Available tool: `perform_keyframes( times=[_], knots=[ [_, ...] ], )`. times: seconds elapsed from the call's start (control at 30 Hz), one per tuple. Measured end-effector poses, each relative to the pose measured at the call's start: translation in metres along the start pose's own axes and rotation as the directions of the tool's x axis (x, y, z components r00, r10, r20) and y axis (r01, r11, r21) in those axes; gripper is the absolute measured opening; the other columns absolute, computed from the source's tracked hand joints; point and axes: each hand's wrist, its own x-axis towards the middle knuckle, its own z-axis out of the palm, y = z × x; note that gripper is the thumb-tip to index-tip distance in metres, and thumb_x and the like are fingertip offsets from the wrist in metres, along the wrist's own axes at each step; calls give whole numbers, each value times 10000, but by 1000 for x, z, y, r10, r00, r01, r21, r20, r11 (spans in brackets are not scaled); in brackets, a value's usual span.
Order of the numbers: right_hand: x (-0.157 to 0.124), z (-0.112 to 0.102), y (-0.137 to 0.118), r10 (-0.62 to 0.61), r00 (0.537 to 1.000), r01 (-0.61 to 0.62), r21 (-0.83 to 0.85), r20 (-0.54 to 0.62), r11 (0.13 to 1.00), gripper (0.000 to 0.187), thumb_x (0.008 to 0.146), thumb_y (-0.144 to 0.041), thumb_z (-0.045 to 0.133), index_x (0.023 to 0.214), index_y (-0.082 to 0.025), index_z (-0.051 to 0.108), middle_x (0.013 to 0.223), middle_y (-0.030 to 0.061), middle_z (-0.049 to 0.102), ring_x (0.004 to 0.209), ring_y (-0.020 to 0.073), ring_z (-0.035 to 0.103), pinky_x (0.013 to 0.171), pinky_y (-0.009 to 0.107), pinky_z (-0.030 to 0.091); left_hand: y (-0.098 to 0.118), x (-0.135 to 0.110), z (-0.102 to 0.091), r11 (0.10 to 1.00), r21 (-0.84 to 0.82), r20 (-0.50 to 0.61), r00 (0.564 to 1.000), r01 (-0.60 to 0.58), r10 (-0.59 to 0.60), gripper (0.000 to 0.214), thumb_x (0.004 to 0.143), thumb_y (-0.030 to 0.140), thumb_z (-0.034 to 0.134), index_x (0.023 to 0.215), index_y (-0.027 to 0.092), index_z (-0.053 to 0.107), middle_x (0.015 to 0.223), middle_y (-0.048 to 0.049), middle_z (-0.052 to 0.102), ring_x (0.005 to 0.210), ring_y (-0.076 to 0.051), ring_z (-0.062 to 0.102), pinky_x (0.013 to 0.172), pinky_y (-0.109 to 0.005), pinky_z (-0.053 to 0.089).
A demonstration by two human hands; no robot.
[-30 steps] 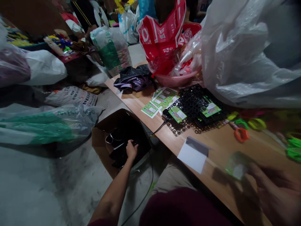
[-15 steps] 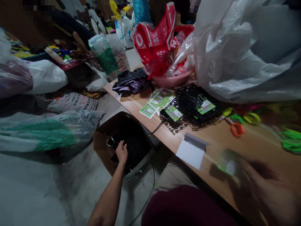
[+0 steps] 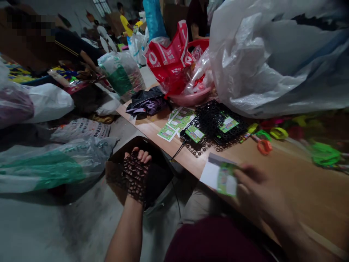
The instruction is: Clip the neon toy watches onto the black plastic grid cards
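My left hand is lifted above an open cardboard box on the floor, its fingers curled round a black plastic mesh piece that hangs over my wrist. My right hand is over the wooden table, pinching a small green and white printed card beside a folded white card. Farther up the table lie more black mesh pieces with green cards on and beside them.
A large clear plastic sack, a red bag and a pink basin crowd the table's far end. Orange scissors and green plastic bits lie at right. Filled sacks cover the floor; another person sits beyond.
My left hand came up out of the box with a black mesh piece. My right hand moved left along the table with the green card toward the white card.
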Motion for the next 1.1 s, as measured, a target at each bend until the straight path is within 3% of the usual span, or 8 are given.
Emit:
perform_keyframes(
  times=[0.17,0.37,0.6,0.7,0.77,0.83,0.93,1.1],
  knots=[
    [-2,74,5,-35,958,12,79,286,997,421,665,-444,901,865,-216,609,754,-25,628,668,140,588,633,263,524,-14,-32,102,958,-261,261,964,120,-49,462,1026,528,409,698,204,440,654,36,310,584,-109,327,556,-228,386],
    [-3,85,11,-80,972,101,-87,221,991,389,686,-345,856,921,-221,571,742,-48,569,664,140,540,615,266,471,-18,-51,151,910,-362,386,921,203,-52,478,1011,501,473,649,194,413,676,19,368,631,-119,389,615,-239,439],
    [11,47,5,-407,880,475,-446,244,759,633,628,-391,962,1171,-254,668,1138,61,654,1097,286,582,960,450,489,-10,-67,171,897,-370,512,858,244,-23,523,970,451,556,567,186,354,637,7,373,596,-117,406,561,-239,438],
    [19,28,5,-220,889,350,-283,402,893,260,822,-395,823,1008,-243,723,968,15,692,952,227,630,875,387,514,-10,-72,175,929,-282,491,868,238,-74,455,944,487,600,616,195,482,739,-19,530,697,-137,538,665,-272,528],
    [23,8,3,-105,906,173,-131,410,976,236,869,-424,768,998,-233,715,893,-3,696,807,187,636,757,332,522,-14,-71,172,990,-41,383,918,133,-108,424,972,606,495,828,226,618,951,-37,640,902,-170,631,850,-327,563],
    [29,-22,-2,-90,950,114,-62,300,992,303,842,-472,786,1000,-224,714,874,-1,696,753,172,627,701,299,509,-22,-69,163,960,279,296,951,3,-89,492,976,677,409,1046,247,636,1073,-43,662,1029,-188,639,949,-353,536],
    [36,-78,-13,-185,983,183,-115,-3,976,417,758,-558,832,936,-196,728,850,21,706,757,179,615,700,285,496,-39,-65,143,824,558,324,940,-98,-108,427,908,593,611,1097,211,650,1037,-51,668,986,-205,631,908,-361,525],
    [41,-148,-11,-299,856,155,-343,-422,926,440,746,-600,773,836,-174,708,835,74,703,772,237,608,715,346,499,-78,-70,137,689,676,478,867,-262,-139,613,715,291,796,1305,231,641,1231,-94,616,1178,-292,541,1088,-504,411]
  ],
)
